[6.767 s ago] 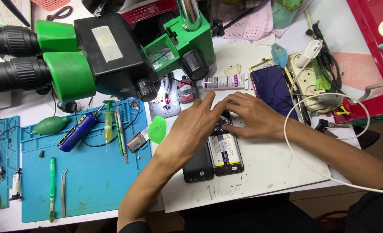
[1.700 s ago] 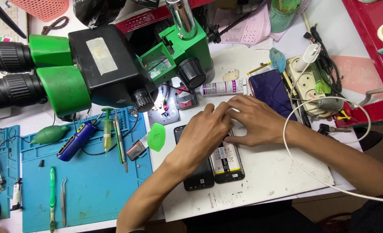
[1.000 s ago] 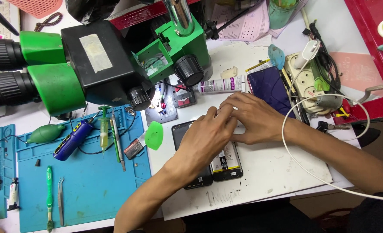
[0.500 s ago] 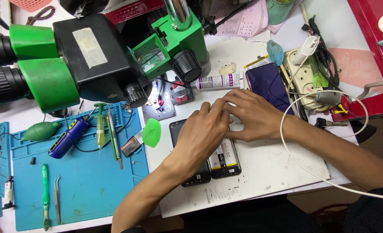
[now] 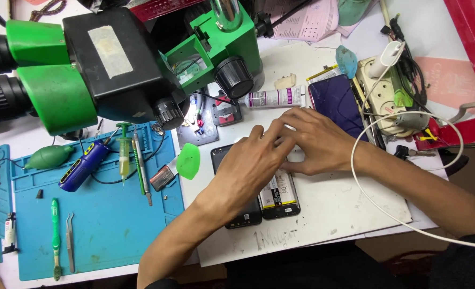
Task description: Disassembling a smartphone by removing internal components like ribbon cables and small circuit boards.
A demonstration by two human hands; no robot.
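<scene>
Two opened phones lie side by side on a white sheet (image 5: pixel 344 206): a dark phone screen part (image 5: pixel 244 214) on the left and a phone body with its battery showing (image 5: pixel 280 197) on the right. My left hand (image 5: pixel 248 166) lies flat over both, fingers stretched toward the top end. My right hand (image 5: pixel 320 142) comes in from the right and presses its fingers on the top of the phone body, touching the left hand's fingertips. What the fingertips pinch is hidden.
A big green and black microscope (image 5: pixel 103 64) overhangs the back left. A blue mat (image 5: pixel 103 230) holds tweezers (image 5: pixel 69 241), a green-handled tool (image 5: pixel 55 235), a syringe (image 5: pixel 124 155). A green pick (image 5: pixel 188 160), glue tube (image 5: pixel 275 98), dark phone (image 5: pixel 338 101), power strip (image 5: pixel 390 101) and white cable (image 5: pixel 376 198) surround the hands.
Over the frames both hands stay on the two phones. My left hand has slid a little up toward their top end, and the view has shifted slightly.
</scene>
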